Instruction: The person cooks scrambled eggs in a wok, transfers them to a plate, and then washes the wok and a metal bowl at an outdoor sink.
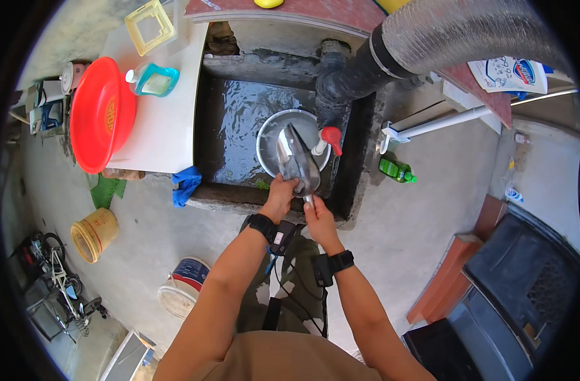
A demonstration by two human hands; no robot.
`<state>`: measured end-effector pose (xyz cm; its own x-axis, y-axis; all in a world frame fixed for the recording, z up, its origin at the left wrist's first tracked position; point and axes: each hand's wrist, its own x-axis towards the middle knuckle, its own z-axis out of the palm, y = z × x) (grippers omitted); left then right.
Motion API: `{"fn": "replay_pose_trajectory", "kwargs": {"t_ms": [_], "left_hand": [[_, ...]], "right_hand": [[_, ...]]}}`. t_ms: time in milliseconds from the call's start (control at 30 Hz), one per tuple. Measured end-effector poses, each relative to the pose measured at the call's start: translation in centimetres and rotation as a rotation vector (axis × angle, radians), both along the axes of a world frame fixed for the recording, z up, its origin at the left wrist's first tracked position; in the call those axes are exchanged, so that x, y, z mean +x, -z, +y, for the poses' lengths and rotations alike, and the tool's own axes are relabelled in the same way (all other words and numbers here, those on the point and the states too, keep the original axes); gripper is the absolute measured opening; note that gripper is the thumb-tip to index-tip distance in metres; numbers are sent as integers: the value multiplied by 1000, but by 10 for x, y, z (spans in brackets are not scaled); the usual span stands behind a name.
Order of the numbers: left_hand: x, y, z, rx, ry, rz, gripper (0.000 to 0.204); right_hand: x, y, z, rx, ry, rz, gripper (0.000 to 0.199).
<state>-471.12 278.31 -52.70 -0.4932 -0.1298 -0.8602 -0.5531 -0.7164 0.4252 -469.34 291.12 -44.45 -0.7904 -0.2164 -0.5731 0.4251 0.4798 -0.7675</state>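
Note:
A shiny metal scoop [303,159] is held tilted over a pale round basin [262,136] with water in it. My right hand [322,221] is closed around the scoop's short handle at the near end. My left hand [281,194] grips the scoop's left edge near its back, fingers partly hidden by the metal; whether they also hold something small cannot be made out. The basin stands in a dark concrete sink [204,120] with wet, shiny water on its floor. A tap with a red handle [331,136] reaches over the basin's right side.
To the left, a white board [166,127] carries a red basin [123,95] and a blue-green liquid bottle [156,81]. A blue cloth [187,184] hangs at the sink's corner. A thick silver duct [455,38] crosses the upper right. A green bottle [397,170] and buckets [94,235] sit around.

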Motion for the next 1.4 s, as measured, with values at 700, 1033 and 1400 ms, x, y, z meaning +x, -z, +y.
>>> {"fn": "replay_pose_trajectory", "kwargs": {"t_ms": [700, 1033, 1400], "left_hand": [[28, -8, -14, -387, 71, -87, 37], [-34, -38, -42, -1564, 1044, 724, 49], [-42, -45, -15, -1055, 936, 474, 23]], "right_hand": [[0, -5, 8, -217, 234, -320, 22], [-6, -21, 12, -216, 182, -458, 21], [-19, -29, 16, -286, 126, -541, 17]]}}
